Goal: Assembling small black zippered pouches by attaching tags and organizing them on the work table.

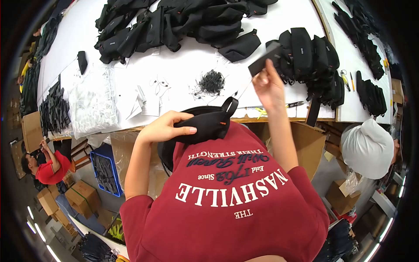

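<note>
A black fabric pouch (pixel 204 125) is held against my body at the table's near edge, with a loop (pixel 230 105) standing up at its right end and a small orange mark on its side. My left hand (pixel 168 126) is closed around its left part, thumb on top. Raised to the right, my right hand (pixel 267 87) pinches a flat black hang tag (pixel 263 60), slightly blurred. From the tag a thin cord runs down toward the pouch's loop. Where the cord meets the loop is too small to make out.
Black pouches (pixel 174 26) are heaped across the far side of the white table (pixel 174 65), with more (pixel 301 52) at the right. A tangle of black cords (pixel 211 83), a clear plastic bag of white pieces (pixel 92 100) and black tags (pixel 54 109) lie nearer. A person (pixel 50 168) works at the left.
</note>
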`<state>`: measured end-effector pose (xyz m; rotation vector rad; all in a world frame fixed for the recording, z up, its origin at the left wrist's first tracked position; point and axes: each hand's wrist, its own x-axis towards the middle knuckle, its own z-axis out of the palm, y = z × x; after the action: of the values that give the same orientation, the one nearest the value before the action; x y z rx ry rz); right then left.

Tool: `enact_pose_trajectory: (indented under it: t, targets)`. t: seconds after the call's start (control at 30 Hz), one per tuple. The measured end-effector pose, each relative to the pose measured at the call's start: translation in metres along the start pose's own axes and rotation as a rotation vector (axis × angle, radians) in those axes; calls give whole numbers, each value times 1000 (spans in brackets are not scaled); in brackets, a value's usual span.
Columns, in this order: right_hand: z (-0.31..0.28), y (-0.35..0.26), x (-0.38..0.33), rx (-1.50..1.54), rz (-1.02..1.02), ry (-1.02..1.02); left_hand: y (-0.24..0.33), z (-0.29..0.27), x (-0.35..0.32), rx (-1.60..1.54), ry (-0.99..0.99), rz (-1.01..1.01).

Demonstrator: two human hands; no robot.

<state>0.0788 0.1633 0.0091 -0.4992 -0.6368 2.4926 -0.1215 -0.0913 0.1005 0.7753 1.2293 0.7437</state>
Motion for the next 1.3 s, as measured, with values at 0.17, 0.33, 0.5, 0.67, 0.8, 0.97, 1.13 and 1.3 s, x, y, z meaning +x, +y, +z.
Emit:
enact_pose_trajectory:
  t: [0.17, 0.33, 0.5, 0.67, 0.8, 0.97, 1.13, 1.3]
  targets:
    - [83, 63, 3, -19, 350, 360, 0, 3, -7, 37, 1, 1]
    - [101, 82, -16, -103, 594, 165, -9, 8, -16, 33, 47, -2]
    - [110, 93, -15, -443, 643, 109, -18, 12, -28, 87, 72, -19]
    - [97, 110, -24, -548, 615, 86, -24, 20, -34, 48, 157, 50]
    - [80, 93, 1, -795, 18, 164, -18, 23, -47, -14, 409, -11]
    - [104, 24, 9, -1011, -99, -65, -7, 16, -34, 582, 715, 130]
    - [140, 24, -6, -1896, -166, -463, 12, 18, -3, 853, 742, 484]
    - [111, 23, -15, -2015, 189, -638, 0, 11, 29, 1077, 515, 673]
